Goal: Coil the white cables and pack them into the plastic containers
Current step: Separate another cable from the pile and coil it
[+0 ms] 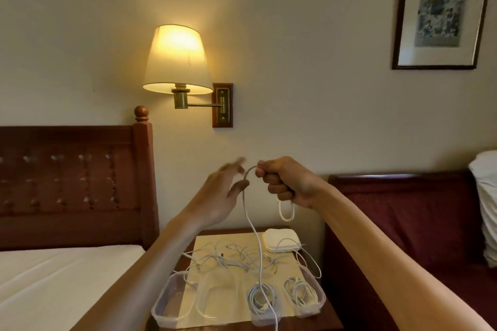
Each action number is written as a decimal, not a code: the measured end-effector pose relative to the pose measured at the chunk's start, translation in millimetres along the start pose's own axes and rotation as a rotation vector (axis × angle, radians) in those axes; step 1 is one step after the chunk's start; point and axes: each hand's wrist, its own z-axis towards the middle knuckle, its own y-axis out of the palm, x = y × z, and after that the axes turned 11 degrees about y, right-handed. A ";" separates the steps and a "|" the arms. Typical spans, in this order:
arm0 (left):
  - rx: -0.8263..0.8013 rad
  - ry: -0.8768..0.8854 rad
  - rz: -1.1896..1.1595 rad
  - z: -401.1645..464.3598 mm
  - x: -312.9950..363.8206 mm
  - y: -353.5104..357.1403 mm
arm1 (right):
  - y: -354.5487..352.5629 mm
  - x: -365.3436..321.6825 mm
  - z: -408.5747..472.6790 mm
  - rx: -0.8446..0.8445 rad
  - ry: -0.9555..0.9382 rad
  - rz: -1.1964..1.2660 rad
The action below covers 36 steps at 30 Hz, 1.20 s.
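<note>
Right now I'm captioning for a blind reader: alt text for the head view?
A right hand grips a partly coiled white cable raised above a wooden nightstand; the open left hand guides it. Below: clear plastic containers, some holding coils.

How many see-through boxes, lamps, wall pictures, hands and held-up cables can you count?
Plastic containers: 4
Lamp: 1
Framed picture: 1
Hands: 2, left hand and right hand
White cable held up: 1
Total: 9
</note>
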 end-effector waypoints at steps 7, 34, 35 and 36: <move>0.291 0.233 0.013 8.6 -1.6 6.5 | 10.5 9.5 -6.5 -0.016 0.024 0.127; 0.278 -0.099 -0.451 -82.6 -45.8 90.5 | 4.7 2.4 -8.1 -0.080 -0.123 0.694; 0.260 -0.144 -0.475 -86.7 -42.5 96.4 | 4.2 2.7 -6.4 -0.071 -0.132 0.668; 0.239 -0.191 -0.495 -88.8 -37.7 99.8 | 3.6 4.7 -4.3 -0.059 -0.133 0.631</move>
